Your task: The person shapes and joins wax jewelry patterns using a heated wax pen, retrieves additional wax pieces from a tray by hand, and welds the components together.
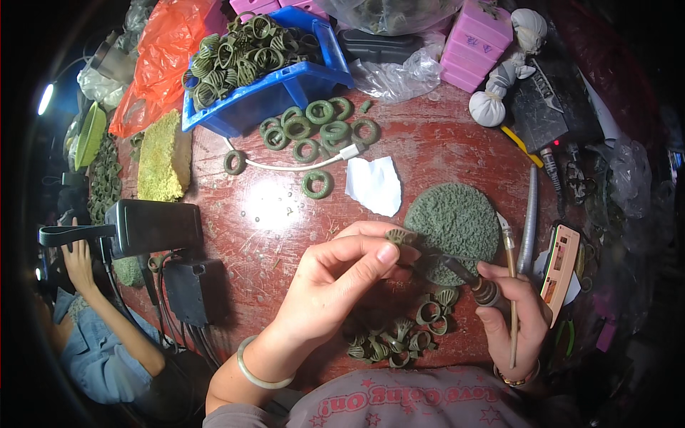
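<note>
Well, over a scuffed red table (314, 217) (dim room (64, 43)), your left hand (335, 278) pinches a carved green ring (397, 236), right hand (524, 303) a dark handpiece (487, 290).

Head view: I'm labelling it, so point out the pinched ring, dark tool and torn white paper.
Pinched ring (399, 236), head view: carved face.
Dark tool (486, 291), head view: its barrel.
Torn white paper (374, 185), head view: middle.

matt, ridged green ring (399, 236); rough green pad (452, 227); smooth blue plastic bin (232, 114); scuffed, glossy red tabletop (428, 139).

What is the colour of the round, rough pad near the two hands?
The pad is muted green; it shows best in the head view.
</note>
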The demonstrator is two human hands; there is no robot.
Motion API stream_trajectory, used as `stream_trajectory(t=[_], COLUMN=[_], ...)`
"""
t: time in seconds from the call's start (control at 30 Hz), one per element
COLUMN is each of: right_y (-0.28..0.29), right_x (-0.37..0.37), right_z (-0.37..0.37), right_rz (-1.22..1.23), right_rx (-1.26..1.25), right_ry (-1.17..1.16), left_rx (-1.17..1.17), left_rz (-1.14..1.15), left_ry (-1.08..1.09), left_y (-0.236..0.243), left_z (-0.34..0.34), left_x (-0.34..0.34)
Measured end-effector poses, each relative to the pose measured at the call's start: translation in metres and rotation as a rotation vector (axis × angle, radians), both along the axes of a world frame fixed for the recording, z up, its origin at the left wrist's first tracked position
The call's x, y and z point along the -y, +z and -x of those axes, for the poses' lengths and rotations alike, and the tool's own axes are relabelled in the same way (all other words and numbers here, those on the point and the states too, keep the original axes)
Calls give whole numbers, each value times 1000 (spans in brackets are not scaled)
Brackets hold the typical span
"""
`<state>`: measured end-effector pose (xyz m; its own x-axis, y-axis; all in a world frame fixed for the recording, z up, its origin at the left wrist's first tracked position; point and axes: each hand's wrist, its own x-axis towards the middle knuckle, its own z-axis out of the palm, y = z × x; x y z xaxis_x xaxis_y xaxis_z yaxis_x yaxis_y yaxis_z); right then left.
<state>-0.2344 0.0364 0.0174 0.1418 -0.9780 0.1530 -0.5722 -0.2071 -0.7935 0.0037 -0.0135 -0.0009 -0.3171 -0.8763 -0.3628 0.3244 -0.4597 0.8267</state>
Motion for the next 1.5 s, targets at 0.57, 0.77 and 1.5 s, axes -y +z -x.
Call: stream_trajectory(t=[0.57, 0.77, 1.5], right_y=[-1, 6, -1], right_x=[-3, -5, -2], right_z=[3, 7, 5], right_rz=[-7, -10, 12], right_rx=[9, 29, 0], right_ry=[0, -45, -2], left_rx=[-145, 108, 25], left_rz=[-188, 391, 125], left_ry=[-53, -146, -59], left_y=[11, 9, 3], left_z=[1, 1, 4], left_x=[-4, -2, -1])
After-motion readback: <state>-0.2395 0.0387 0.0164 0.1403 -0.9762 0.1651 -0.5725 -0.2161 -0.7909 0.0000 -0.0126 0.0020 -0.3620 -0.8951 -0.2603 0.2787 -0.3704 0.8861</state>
